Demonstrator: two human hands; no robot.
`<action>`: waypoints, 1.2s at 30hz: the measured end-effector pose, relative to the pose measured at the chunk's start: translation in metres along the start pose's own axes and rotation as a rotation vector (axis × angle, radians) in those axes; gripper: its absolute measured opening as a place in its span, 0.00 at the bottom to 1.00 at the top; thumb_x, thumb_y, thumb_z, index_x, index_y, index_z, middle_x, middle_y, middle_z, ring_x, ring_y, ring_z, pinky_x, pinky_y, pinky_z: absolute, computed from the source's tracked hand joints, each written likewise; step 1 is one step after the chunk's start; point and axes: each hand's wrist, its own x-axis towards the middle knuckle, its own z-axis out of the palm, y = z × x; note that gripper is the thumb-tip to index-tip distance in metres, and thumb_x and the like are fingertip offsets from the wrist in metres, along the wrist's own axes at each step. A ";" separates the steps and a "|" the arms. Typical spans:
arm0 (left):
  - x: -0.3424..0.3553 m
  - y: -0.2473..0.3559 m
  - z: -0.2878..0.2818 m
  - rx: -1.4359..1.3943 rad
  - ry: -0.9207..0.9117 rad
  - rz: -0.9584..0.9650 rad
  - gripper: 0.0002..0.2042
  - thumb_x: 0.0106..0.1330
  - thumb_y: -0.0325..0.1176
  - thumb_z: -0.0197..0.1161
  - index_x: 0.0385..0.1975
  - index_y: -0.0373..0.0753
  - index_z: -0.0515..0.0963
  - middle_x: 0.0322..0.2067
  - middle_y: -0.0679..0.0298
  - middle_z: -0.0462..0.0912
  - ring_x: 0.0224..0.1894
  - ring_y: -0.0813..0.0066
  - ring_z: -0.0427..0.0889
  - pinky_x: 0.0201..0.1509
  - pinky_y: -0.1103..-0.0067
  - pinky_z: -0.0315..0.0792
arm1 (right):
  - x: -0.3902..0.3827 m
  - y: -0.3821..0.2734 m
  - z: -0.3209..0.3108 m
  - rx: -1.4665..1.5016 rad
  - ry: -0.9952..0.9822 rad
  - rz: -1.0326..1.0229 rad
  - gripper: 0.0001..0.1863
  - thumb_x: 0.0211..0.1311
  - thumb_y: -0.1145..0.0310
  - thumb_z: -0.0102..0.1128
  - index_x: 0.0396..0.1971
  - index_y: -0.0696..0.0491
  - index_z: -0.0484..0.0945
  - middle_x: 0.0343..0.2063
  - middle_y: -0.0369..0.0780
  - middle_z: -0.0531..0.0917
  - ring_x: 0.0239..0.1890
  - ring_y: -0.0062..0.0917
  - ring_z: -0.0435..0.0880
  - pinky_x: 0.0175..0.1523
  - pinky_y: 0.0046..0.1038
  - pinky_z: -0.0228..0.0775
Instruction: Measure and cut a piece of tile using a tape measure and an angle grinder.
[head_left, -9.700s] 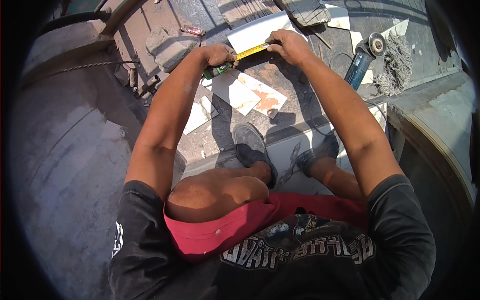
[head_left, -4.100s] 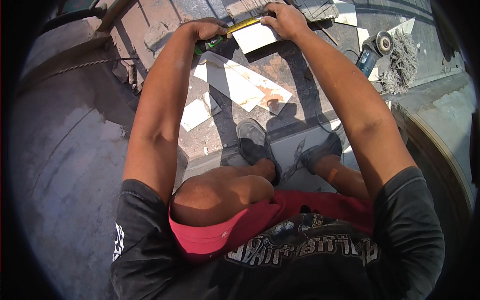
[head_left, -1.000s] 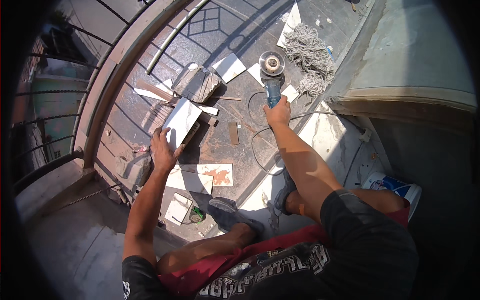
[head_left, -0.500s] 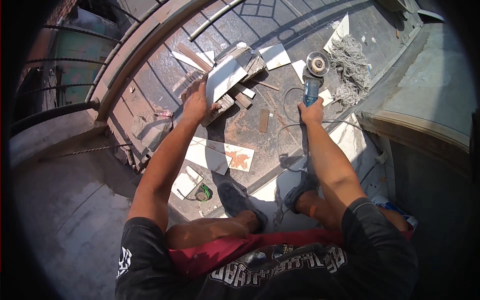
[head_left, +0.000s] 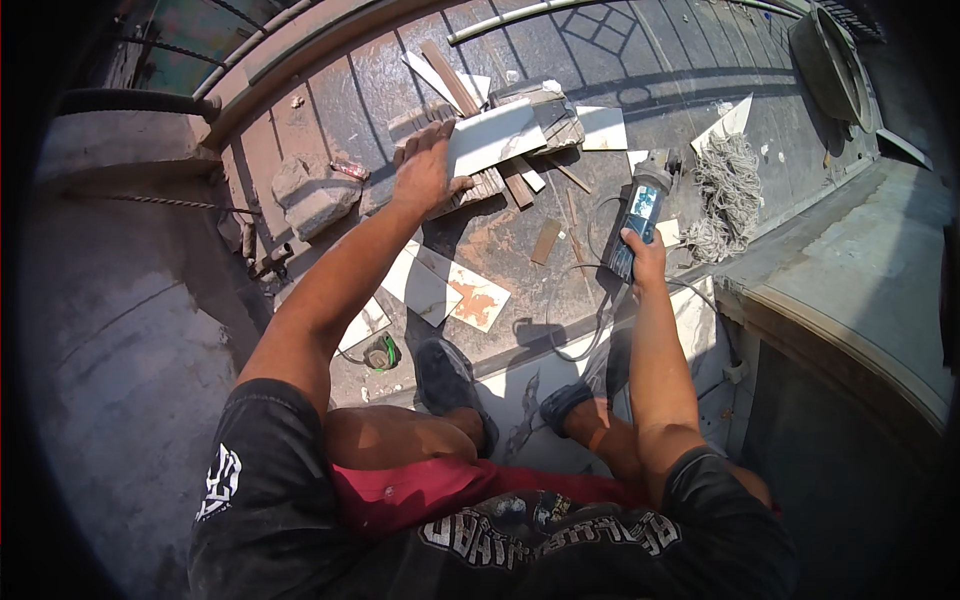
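Observation:
My left hand [head_left: 428,172] grips the left end of a white tile piece [head_left: 495,137], fingers over its far edge and thumb at the near side. This tile rests on rough concrete blocks [head_left: 557,118] and wooden strips [head_left: 518,186]. Farther right, my right hand [head_left: 646,256] is wrapped round the blue body of an angle grinder [head_left: 643,210]. Its head and disc point away from me, and the disc is seen nearly edge-on, apart from the tile. The grinder's cord [head_left: 600,335] loops down beside my feet.
Tile offcuts [head_left: 478,297] lie nearer my feet, beside a green and black tape measure [head_left: 381,353]. A heap of grey string [head_left: 727,185] sits right of the grinder. At left are a concrete lump [head_left: 312,193] and a railing [head_left: 140,103]; a large basin [head_left: 832,68] stands far right.
The grinder has turned in my right hand, its disc going from face-up to nearly edge-on. My left hand stays on the tile. The whole view has shifted.

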 end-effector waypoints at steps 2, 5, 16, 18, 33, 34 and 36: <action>-0.005 0.002 -0.011 0.085 0.017 -0.032 0.49 0.55 0.53 0.74 0.74 0.44 0.53 0.69 0.51 0.64 0.69 0.45 0.63 0.70 0.61 0.63 | -0.021 -0.013 0.011 0.265 -0.177 -0.044 0.25 0.54 0.69 0.71 0.51 0.58 0.73 0.37 0.39 0.82 0.34 0.25 0.84 0.38 0.28 0.78; -0.011 0.007 -0.013 0.025 0.104 -0.029 0.45 0.56 0.51 0.74 0.72 0.45 0.58 0.68 0.55 0.66 0.71 0.52 0.62 0.73 0.58 0.56 | -0.048 -0.053 0.039 0.335 -0.385 -0.082 0.27 0.57 0.67 0.70 0.54 0.60 0.71 0.40 0.42 0.84 0.37 0.27 0.87 0.42 0.29 0.83; -0.071 0.114 -0.054 -1.659 -0.524 -0.149 0.32 0.65 0.59 0.67 0.56 0.36 0.75 0.49 0.60 0.81 0.52 0.72 0.79 0.57 0.72 0.74 | -0.106 -0.115 0.111 0.229 -0.897 -0.009 0.48 0.39 0.55 0.81 0.61 0.59 0.70 0.46 0.43 0.83 0.45 0.30 0.86 0.51 0.30 0.81; -0.079 0.119 -0.059 -1.640 -0.528 -0.234 0.29 0.65 0.55 0.69 0.54 0.36 0.76 0.48 0.61 0.81 0.51 0.73 0.80 0.56 0.73 0.75 | -0.109 -0.106 0.117 0.105 -0.941 -0.084 0.49 0.39 0.54 0.81 0.62 0.59 0.69 0.47 0.42 0.82 0.50 0.28 0.82 0.57 0.29 0.74; -0.121 0.119 -0.067 -0.508 0.094 -0.190 0.35 0.54 0.40 0.75 0.54 0.28 0.62 0.53 0.36 0.74 0.54 0.43 0.78 0.56 0.60 0.72 | -0.151 -0.121 0.192 0.076 -0.391 -0.252 0.34 0.59 0.59 0.71 0.58 0.65 0.69 0.46 0.48 0.83 0.45 0.29 0.85 0.50 0.27 0.76; -0.120 0.125 -0.081 -0.537 0.033 -0.137 0.40 0.52 0.40 0.76 0.58 0.28 0.60 0.55 0.35 0.71 0.58 0.42 0.75 0.59 0.60 0.71 | -0.146 -0.123 0.183 0.297 -0.452 -0.138 0.31 0.57 0.60 0.73 0.54 0.64 0.73 0.43 0.46 0.85 0.41 0.28 0.86 0.47 0.26 0.77; -0.119 0.133 -0.095 -0.561 -0.030 -0.086 0.44 0.49 0.40 0.77 0.62 0.28 0.57 0.58 0.34 0.68 0.61 0.41 0.73 0.62 0.61 0.70 | -0.140 -0.126 0.171 0.467 -0.434 -0.177 0.22 0.57 0.61 0.73 0.45 0.60 0.79 0.36 0.39 0.85 0.35 0.23 0.86 0.42 0.24 0.77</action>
